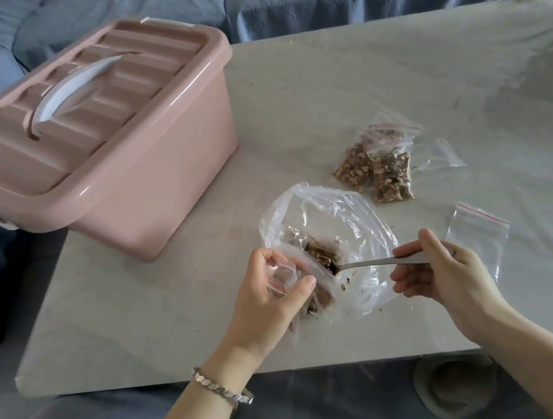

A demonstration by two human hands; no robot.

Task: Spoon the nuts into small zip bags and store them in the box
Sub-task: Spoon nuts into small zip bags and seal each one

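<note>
Near the bench [144, 327] edge, the left hand [265, 303] curls its fingers [266, 257] round a small zip bag [281, 276]; the right hand [447, 269] pinches a spoon [367, 263] dipped into the nuts [320, 256]. Pink box [147, 175] sits at ten o'clock.

A pink box [148, 189], lid shut, stands at the far left of the tabletop [290, 104]. Two filled zip bags [388, 176] lie overlapping to its right, beyond a large clear bag [355, 214] that lies open with a few nuts [320, 256] inside and a spoon [371, 263] dipping into them. A small zip bag [277, 276] is held at its left edge, and an empty zip bag [477, 231] lies flat to its right.
</note>
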